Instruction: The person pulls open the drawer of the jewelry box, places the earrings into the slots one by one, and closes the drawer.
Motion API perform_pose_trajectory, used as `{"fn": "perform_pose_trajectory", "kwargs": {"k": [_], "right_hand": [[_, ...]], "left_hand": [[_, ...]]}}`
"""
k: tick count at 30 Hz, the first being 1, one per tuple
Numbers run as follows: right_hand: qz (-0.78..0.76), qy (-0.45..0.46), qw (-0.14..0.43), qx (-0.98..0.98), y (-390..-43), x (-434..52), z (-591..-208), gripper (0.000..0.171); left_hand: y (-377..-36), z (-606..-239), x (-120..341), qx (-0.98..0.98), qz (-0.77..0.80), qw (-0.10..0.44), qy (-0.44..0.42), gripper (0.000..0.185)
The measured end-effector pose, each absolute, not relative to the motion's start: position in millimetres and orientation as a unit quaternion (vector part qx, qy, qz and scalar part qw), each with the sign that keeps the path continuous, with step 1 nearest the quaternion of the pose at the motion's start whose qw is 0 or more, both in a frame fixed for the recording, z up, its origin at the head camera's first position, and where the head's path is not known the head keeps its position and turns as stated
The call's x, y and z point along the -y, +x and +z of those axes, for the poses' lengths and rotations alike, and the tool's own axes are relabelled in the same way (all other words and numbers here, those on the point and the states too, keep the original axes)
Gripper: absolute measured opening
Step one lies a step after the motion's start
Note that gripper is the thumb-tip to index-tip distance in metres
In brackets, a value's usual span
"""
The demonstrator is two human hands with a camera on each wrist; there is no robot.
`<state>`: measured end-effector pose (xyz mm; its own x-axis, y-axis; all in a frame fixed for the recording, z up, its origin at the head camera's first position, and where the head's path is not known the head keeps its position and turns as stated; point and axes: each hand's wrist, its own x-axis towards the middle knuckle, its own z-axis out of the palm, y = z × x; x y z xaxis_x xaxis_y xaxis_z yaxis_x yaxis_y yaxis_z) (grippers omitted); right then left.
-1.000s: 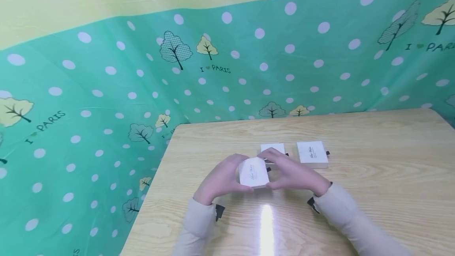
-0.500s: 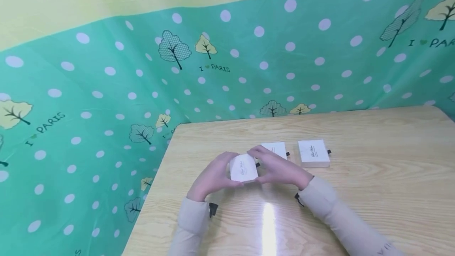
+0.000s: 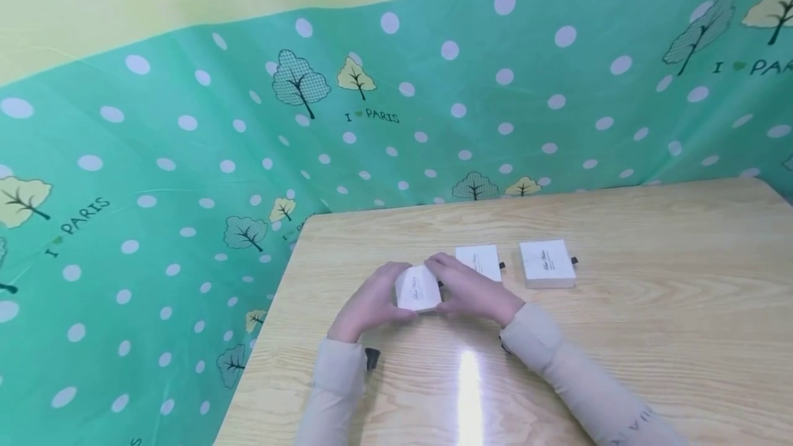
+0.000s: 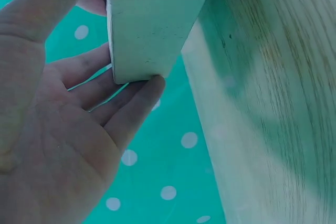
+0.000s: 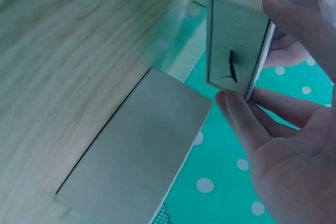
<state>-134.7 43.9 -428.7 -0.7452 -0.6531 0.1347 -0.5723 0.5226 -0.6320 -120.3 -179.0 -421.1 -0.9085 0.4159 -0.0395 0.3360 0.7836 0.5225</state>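
While both hands grip the small white box [image 3: 418, 288] just above the counter [image 3: 619, 336], left hand [image 3: 372, 301] cupping one end and right hand [image 3: 473, 291] pinching the other, steady pressure seems wise; its black pull tab [image 5: 231, 65] faces right.

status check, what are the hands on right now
Left hand and right hand both grip small white rectangular box, lifted off wooden table. Two more white boxes lie beside. Nothing in the way.

Left hand [image 3: 372, 303] and right hand [image 3: 472, 289] grip white box [image 3: 418, 288] above table [image 3: 650, 336].
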Motion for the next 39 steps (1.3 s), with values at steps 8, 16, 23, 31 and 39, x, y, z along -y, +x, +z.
{"fn": "perform_pose_trajectory", "kwargs": {"k": [8, 16, 23, 31, 39], "right_hand": [[-0.318, -0.334, 0.068, -0.885, -136, -38, -430, 0.083], [-0.318, -0.333, 0.066, -0.885, -136, -33, -428, 0.079], [-0.304, -0.323, 0.078, -0.893, -137, -32, -428, 0.077], [-0.285, -0.324, 0.077, -0.899, -137, -29, -427, 0.059], [-0.276, -0.32, 0.073, -0.903, -138, -29, -427, 0.056]], "left_hand": [[-125, -426, 181, -0.939, 0.264, 0.085, 0.201, 0.081], [-127, -430, 188, -0.938, 0.274, 0.106, 0.182, 0.087], [-128, -435, 187, -0.934, 0.291, 0.122, 0.166, 0.09], [-130, -441, 189, -0.936, 0.287, 0.116, 0.166, 0.09], [-131, -443, 189, -0.937, 0.281, 0.117, 0.171, 0.09]]}}
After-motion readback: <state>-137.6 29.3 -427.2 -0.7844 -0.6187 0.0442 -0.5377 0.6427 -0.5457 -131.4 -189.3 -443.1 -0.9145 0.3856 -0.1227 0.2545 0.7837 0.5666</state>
